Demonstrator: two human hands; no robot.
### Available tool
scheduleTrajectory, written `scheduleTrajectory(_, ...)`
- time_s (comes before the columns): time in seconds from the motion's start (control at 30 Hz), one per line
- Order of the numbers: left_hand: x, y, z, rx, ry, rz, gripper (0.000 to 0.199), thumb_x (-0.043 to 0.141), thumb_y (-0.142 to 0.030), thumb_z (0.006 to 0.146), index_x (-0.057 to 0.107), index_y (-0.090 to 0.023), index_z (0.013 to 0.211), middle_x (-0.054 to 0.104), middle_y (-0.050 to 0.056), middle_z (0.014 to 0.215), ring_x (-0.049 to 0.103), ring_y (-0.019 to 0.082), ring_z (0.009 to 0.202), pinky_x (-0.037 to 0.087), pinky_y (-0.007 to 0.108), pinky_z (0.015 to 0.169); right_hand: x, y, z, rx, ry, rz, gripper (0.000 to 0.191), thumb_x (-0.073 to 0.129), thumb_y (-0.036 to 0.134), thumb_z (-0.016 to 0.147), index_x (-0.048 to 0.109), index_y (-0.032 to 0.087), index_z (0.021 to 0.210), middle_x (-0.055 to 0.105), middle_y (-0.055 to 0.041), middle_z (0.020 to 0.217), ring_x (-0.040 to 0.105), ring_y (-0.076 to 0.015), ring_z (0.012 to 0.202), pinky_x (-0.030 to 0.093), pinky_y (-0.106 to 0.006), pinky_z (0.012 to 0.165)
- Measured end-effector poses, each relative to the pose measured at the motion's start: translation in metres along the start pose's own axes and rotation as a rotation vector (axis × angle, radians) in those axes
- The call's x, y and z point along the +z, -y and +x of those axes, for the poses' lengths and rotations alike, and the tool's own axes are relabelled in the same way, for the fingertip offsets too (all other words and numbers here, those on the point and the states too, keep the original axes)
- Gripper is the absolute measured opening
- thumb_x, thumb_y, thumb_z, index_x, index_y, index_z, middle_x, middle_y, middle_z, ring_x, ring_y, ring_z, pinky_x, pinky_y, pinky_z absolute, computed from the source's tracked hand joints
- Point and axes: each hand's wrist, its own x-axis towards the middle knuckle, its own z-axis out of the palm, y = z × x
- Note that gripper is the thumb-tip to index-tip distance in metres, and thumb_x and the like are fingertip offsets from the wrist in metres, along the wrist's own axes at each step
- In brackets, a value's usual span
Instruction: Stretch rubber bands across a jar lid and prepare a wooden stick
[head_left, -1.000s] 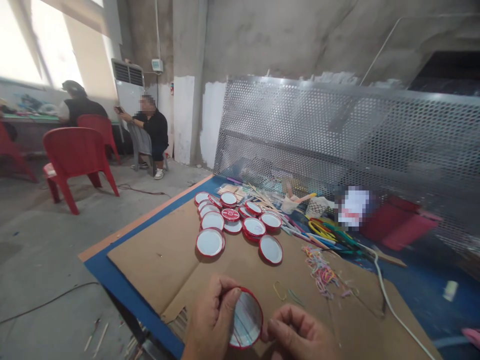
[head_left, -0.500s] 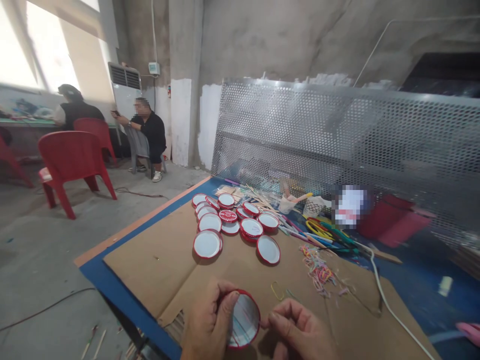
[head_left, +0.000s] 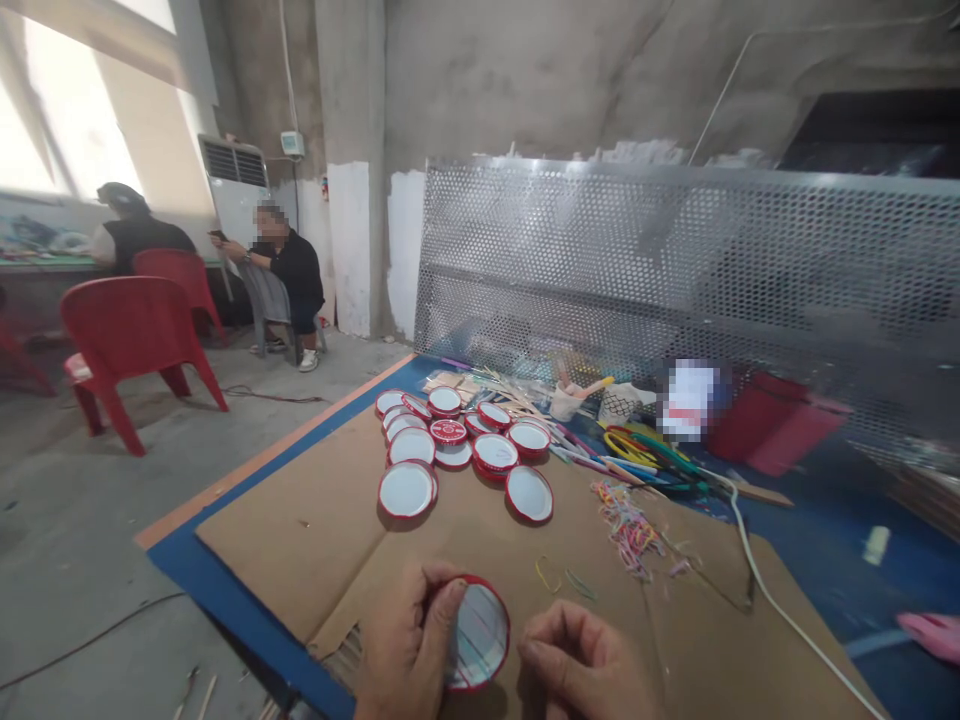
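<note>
My left hand (head_left: 416, 640) is closed on the edge of a red-rimmed jar lid (head_left: 484, 635), thumb on top. The lid's white inside faces me, with several thin coloured strands across it. Just right of the lid, apart from its rim, my right hand (head_left: 581, 660) has thumb and fingertips pressed together; whatever is between them is hidden. A yellow strand (head_left: 547, 573) and a greenish strand (head_left: 580, 584) lie on the cardboard (head_left: 300, 540) beyond it. Further back sit several jar lids (head_left: 405, 490), mostly white side up.
A tangle of coloured strands (head_left: 630, 530) lies at the right, near a white cable (head_left: 765, 570). Scissors (head_left: 645, 450), sticks and pens lie behind. A perforated metal panel (head_left: 600, 260) stands at the back. Two people sit at the far left, near red chairs (head_left: 135, 340).
My right hand has drawn slightly away from the lid's rim, opening a gap. My left hand keeps its hold on the lid. The view has shifted slightly.
</note>
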Motion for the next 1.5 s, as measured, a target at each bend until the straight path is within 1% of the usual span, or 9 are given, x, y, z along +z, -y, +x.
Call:
scheduleTrajectory(0.17, -0.001, -0.001, 0.001, -0.033, -0.002, 0.000, 0.032, 0.059, -0.050, 0.084, 0.064, -0.019, 0.077, 0.062, 0.000, 0.065, 0.055, 0.016, 0.062, 0.043, 0.024, 0.061, -0.003, 0.001, 0.002, 0.007, 0.024, -0.031, 0.050, 0.078, 0.058, 0.063, 0.049, 0.018, 0.072, 0.049, 0.0069, 0.041, 0.042, -0.0047, 0.031, 0.020, -0.012, 0.034)
scheduleTrajectory(0.37, -0.001, -0.001, 0.001, 0.013, 0.213, 0.091, 0.026, 0.054, -0.040, 0.087, 0.066, -0.020, 0.077, 0.064, 0.000, 0.067, 0.057, 0.015, 0.063, 0.041, 0.023, 0.061, 0.012, 0.003, -0.006, -0.114, -0.031, -0.116, 0.060, 0.067, 0.073, 0.068, 0.061, 0.017, 0.087, 0.051, 0.0049, 0.048, 0.040, -0.0059, 0.038, 0.030, -0.016, 0.039)
scheduleTrajectory(0.47, -0.001, -0.003, 0.002, 0.045, 0.316, 0.115, 0.024, 0.053, -0.038, 0.087, 0.066, -0.020, 0.079, 0.064, 0.001, 0.070, 0.058, 0.015, 0.064, 0.040, 0.023, 0.061, 0.018, 0.003, -0.010, -0.215, -0.044, -0.233, 0.055, 0.067, 0.071, 0.068, 0.067, 0.017, 0.080, 0.057, 0.0006, 0.063, 0.047, -0.0066, 0.045, 0.033, -0.017, 0.041)
scheduleTrajectory(0.6, -0.001, -0.004, 0.004, 0.020, 0.385, 0.070, 0.024, 0.056, -0.042, 0.085, 0.064, -0.019, 0.090, 0.066, 0.001, 0.073, 0.058, 0.016, 0.067, 0.041, 0.024, 0.063, 0.018, 0.003, -0.011, -0.218, -0.082, -0.288, 0.053, 0.064, 0.070, 0.072, 0.066, 0.017, 0.075, 0.053, 0.0017, 0.054, 0.044, -0.0067, 0.040, 0.031, -0.018, 0.038)
scheduleTrajectory(0.8, 0.001, 0.000, 0.005, -0.124, 0.210, -0.043, 0.044, 0.047, -0.061, 0.087, 0.056, -0.021, 0.102, 0.066, 0.002, 0.079, 0.059, 0.017, 0.065, 0.046, 0.025, 0.058, 0.016, 0.008, -0.004, -0.165, -0.185, -0.158, 0.053, 0.071, 0.067, 0.064, 0.062, 0.015, 0.072, 0.058, 0.0011, 0.050, 0.048, -0.0085, 0.042, 0.034, -0.018, 0.042)
scheduleTrajectory(0.93, 0.001, 0.001, 0.005, -0.114, 0.248, -0.057, 0.043, 0.054, -0.062, 0.083, 0.057, -0.020, 0.093, 0.056, -0.003, 0.066, 0.052, 0.013, 0.056, 0.042, 0.022, 0.053, 0.013, 0.013, -0.001, -0.184, -0.180, -0.043, 0.054, 0.073, 0.066, 0.063, 0.060, 0.015, 0.075, 0.059, 0.0007, 0.049, 0.051, -0.0091, 0.040, 0.034, -0.018, 0.041)
scheduleTrajectory(1.13, 0.003, -0.002, 0.003, -0.192, 0.304, -0.137, 0.043, 0.059, -0.062, 0.081, 0.055, -0.020, 0.090, 0.054, -0.005, 0.062, 0.053, 0.012, 0.049, 0.040, 0.020, 0.046, 0.007, 0.018, -0.001, -0.117, -0.142, -0.172, 0.058, 0.066, 0.071, 0.068, 0.059, 0.015, 0.083, 0.058, 0.0025, 0.045, 0.038, -0.0044, 0.027, 0.025, -0.014, 0.030)
scheduleTrajectory(1.33, 0.003, 0.003, 0.006, -0.054, 0.232, 0.014, 0.035, 0.053, -0.053, 0.087, 0.060, -0.019, 0.093, 0.060, -0.001, 0.066, 0.058, 0.016, 0.062, 0.045, 0.023, 0.058, 0.010, 0.025, -0.006, -0.100, -0.118, -0.175, 0.055, 0.069, 0.069, 0.067, 0.055, 0.016, 0.078, 0.058, 0.0023, 0.045, 0.043, -0.0050, 0.031, 0.029, -0.012, 0.032)
scheduleTrajectory(1.5, 0.002, 0.005, 0.005, -0.002, 0.254, 0.108, 0.035, 0.049, -0.052, 0.089, 0.062, -0.020, 0.089, 0.067, 0.002, 0.073, 0.061, 0.018, 0.066, 0.045, 0.025, 0.062, 0.017, 0.026, -0.013, -0.107, -0.080, -0.197, 0.050, 0.067, 0.065, 0.071, 0.053, 0.017, 0.077, 0.059, 0.0012, 0.046, 0.047, -0.0065, 0.034, 0.028, -0.013, 0.034)
